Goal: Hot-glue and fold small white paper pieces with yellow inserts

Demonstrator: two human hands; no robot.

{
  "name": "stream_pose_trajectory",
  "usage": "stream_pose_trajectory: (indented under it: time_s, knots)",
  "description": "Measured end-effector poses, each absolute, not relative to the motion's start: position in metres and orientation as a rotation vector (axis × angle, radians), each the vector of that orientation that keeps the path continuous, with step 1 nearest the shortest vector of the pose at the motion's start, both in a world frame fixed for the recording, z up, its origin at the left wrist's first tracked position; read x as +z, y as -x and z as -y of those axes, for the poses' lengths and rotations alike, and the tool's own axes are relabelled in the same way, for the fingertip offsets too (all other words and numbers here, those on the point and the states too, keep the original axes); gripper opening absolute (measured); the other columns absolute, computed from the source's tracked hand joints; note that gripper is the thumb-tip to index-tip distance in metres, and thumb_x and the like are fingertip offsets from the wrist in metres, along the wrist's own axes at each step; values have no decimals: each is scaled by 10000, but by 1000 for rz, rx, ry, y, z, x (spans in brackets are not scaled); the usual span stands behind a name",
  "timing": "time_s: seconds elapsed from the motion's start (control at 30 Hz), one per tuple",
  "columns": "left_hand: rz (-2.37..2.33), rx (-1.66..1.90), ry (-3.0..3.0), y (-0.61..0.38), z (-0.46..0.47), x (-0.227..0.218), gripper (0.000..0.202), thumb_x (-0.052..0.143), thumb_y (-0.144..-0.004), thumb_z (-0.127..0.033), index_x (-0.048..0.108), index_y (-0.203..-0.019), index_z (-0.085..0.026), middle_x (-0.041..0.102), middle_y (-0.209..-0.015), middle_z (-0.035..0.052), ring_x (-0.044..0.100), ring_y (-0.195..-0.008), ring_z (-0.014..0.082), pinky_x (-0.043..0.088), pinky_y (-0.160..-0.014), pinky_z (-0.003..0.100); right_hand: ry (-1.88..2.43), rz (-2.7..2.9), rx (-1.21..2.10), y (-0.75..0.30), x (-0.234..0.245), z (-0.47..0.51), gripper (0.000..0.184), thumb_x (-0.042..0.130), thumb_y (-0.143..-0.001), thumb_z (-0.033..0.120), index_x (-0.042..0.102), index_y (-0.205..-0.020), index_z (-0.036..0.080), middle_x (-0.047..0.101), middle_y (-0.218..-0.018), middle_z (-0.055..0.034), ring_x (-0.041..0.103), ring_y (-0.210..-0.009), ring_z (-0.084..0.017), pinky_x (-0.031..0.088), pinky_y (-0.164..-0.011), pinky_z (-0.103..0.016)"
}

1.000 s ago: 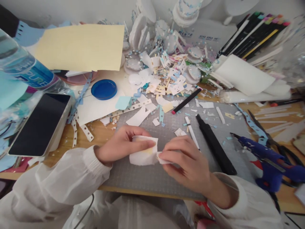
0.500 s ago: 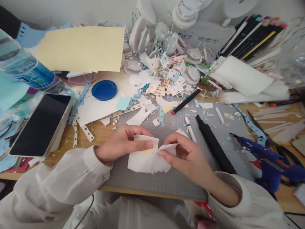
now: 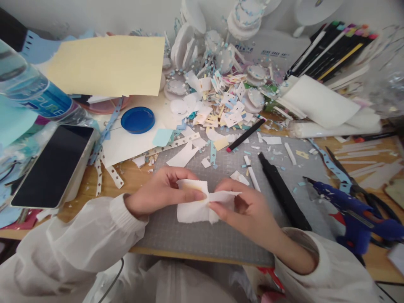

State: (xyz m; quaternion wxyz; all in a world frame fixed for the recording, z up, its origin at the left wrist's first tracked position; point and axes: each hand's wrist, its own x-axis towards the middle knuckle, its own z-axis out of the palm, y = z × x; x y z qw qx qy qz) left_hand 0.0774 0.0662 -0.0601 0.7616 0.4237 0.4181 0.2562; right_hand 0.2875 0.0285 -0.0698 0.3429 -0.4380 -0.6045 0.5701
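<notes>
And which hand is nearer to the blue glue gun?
Right. The right hand is left of the glue gun; the left hand is farther left, holding the white paper.

From where I stand, the light over this desk is even, cool and moderately bright, soft enough that I cannot tell its source. Shadows are faint, a dim smudge on the grey cutting mat (image 3: 189, 242) beneath the hands (image 3: 246, 206), while the space below the desk edge (image 3: 202, 256) falls darker. The white paper (image 3: 192, 212) is so pale that its surface detail washes out. Small glints sit on the water bottle (image 3: 47, 94), which looks stretched at the left margin. The mat's grid is smeared, the lettering on the box (image 3: 265, 52) is too blurred to read, and the clear plastic (image 3: 389, 84) at far right dissolves into haze.
</notes>
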Motion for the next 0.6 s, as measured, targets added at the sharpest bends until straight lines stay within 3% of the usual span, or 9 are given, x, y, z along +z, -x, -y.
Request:
stream_pose_trajectory:
  time_s: [0.33, 0.47, 0.6]
  knots:
    - [-919, 582, -804, -80, -66, -64, 142, 813, -675, -213, 715, -745, -137, 689, -631, -19, 596, -521, 64, 468, -485, 130, 851, 1965, 908, -293, -66, -32, 188, 616, -802, 86, 635, -947, 205, 586, -881, -15, 560, -808, -127, 432, -689, -269]
    - [-934, 603, -788, -79, -65, -63, 143, 810, -682, -216, 698, -710, -131, 667, -595, -22, 577, -497, 62, 439, -460, 132, 828, 2047, 845, -294, -68, -30, 233, 623, -779, 79, 616, -951, 237, 576, -904, -16, 546, -828, -150, 441, -737, -308]
    - [-928, 612, -791, -80, -65, -63, 157, 809, -686, -234, 692, -719, -134, 663, -607, -23, 570, -501, 65, 433, -464, 141, 979, 1919, 992, -291, -68, -29, 288, 668, -772, 139, 567, -1008, 269, 583, -966, -19, 558, -895, -172, 464, -773, -319]
